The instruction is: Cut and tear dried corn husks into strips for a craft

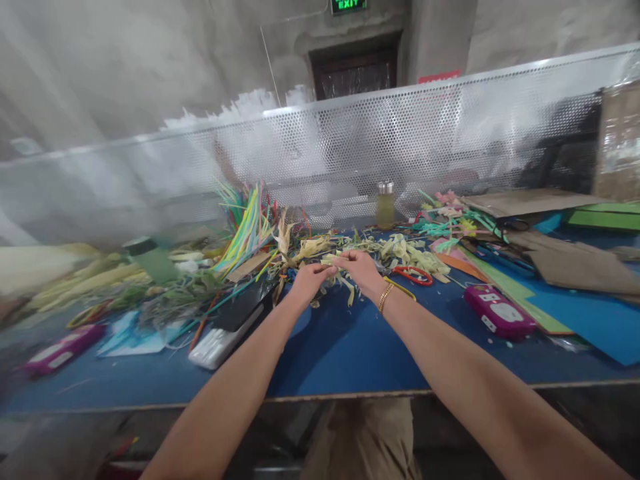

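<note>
My left hand (313, 278) and my right hand (361, 268) meet over the middle of the blue table (350, 353), fingertips pinched close together. Between them is a pale yellow-green strip (331, 258) that looks like dried husk or thin paper; the picture is too blurred to tell which. Behind the hands lies a loose heap of similar pale curled strips (407, 253). A bundle of dry husk (283, 240) stands up just left of it. Right of my right hand lies a red loop handle (415, 275), and a yellow one (401, 289) shows partly behind my wrist.
On the left are coloured pipe cleaners (253, 227), a green-lidded jar (150, 260), a black-and-silver device (233, 330) and a purple device (65, 350). Another purple device (500, 311), coloured sheets (580, 313) and a lidded bottle (385, 205) stand rightward. A perforated metal screen (360, 147) runs along the back.
</note>
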`<state>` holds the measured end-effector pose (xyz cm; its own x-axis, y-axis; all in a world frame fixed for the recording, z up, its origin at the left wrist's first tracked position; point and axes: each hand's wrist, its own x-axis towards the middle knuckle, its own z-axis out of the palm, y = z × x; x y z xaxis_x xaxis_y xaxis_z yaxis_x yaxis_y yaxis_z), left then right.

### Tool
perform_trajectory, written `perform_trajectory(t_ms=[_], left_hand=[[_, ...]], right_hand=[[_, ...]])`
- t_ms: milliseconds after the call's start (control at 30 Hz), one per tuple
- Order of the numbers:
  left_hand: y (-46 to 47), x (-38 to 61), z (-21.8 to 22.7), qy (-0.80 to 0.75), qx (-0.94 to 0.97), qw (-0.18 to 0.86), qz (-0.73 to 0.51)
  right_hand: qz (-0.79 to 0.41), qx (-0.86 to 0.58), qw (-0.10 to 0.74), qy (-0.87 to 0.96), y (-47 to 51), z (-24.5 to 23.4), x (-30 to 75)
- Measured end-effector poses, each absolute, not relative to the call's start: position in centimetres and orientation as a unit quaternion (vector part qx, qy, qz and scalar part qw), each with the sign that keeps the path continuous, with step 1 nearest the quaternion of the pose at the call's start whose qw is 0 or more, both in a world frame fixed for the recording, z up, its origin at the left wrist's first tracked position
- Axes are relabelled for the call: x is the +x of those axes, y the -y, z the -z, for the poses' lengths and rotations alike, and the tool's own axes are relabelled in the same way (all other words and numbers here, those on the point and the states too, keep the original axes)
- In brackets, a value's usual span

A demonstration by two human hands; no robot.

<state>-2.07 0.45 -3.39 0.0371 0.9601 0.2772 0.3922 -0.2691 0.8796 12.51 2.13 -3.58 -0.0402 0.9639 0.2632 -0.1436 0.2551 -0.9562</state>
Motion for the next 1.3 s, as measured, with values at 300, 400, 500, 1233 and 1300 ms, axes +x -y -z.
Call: perform_trajectory(t_ms=[300,400,500,1233,1300], left_hand=[[0.6,-1.8,3.6,-0.504,0.748,0.305,-0.305],[0.5,-2.6,3.3,-0.476,0.771,0.332,-0.261],[-0.2,-3.8,3.0,-0.52,0.709,0.323,-0.351],[-2.5,-1.9,3.1,-0.426,0.463,0.48,-0.612],[-2.6,-1.6,3.3,-0.424,0.481,0.471,-0.606]], right_hand=[[-0.497,-0.376,0.649,0.436,-3.8,2.7,14.6],[-0.483,-0.379,0.665,0.426,-4.0,2.1,15.9],[-0.487,-0.389,0.639,0.451,-3.8,1.9,16.6],[-0.464,-0.345,0.563,0.59,-2.8,4.6,14.0],[-0.456,-0.349,0.571,0.586,-2.9,4.7,14.0]])
